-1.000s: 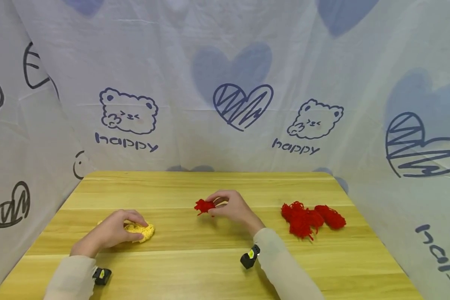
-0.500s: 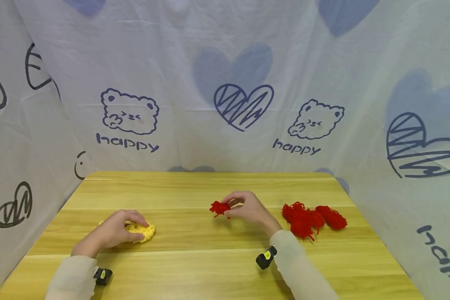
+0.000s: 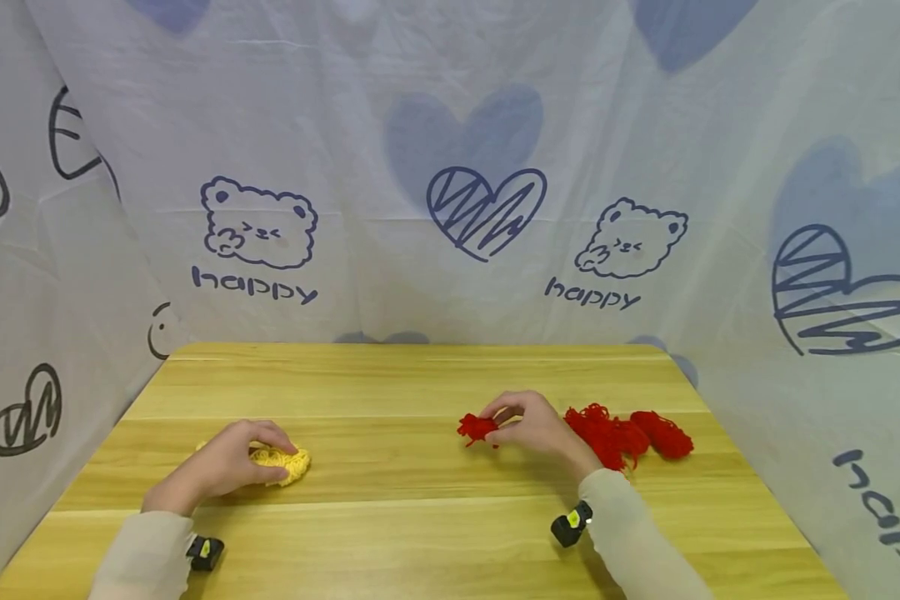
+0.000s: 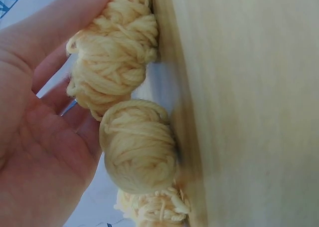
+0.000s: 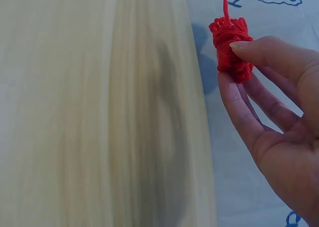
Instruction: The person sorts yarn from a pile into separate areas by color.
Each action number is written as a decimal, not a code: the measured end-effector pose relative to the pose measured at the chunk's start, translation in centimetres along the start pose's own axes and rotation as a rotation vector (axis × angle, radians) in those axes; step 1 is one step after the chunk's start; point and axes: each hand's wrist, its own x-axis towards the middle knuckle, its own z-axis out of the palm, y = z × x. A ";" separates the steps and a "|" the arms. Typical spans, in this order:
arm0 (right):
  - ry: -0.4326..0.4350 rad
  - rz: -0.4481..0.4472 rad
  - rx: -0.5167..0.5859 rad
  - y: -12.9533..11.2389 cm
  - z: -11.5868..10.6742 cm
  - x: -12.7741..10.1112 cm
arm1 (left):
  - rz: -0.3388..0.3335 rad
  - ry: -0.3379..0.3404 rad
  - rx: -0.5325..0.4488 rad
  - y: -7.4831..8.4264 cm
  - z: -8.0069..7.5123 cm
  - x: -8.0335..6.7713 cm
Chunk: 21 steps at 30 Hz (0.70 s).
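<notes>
My left hand (image 3: 227,461) bends over a yellow yarn bundle (image 3: 281,464) at the table's left, gripping it between thumb and fingers. In the left wrist view, a round ball of the same yarn (image 4: 139,144) sits closer to the palm, and a further clump (image 4: 154,207) shows below it. Right of centre, my right hand (image 3: 532,427) pinches a small red yarn bundle (image 3: 477,427) between thumb and fingertips. The right wrist view has this bundle raised above the table, with a loose strand sticking up.
On the wooden table (image 3: 390,533), a pile of red yarn (image 3: 603,433) lies to the right, partly behind my right hand. An oblong red yarn bundle (image 3: 663,435) touches its right side. A printed cloth curtain (image 3: 375,275) closes off the back and both sides.
My right hand has carried the small red yarn bundle rightward across the table, nearer the red pile. My left hand has stayed on the yellow yarn.
</notes>
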 end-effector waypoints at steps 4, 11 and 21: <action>0.008 0.013 -0.025 1.0 -1.3 -1.0 | -0.005 -0.003 0.001 -0.1 0.0 0.1; 0.016 0.039 -0.127 2.3 -4.1 -2.4 | 0.004 0.001 0.017 -0.1 0.0 0.1; 0.019 0.062 -0.222 3.6 -6.7 -3.6 | -0.012 -0.004 0.021 0.0 0.0 0.1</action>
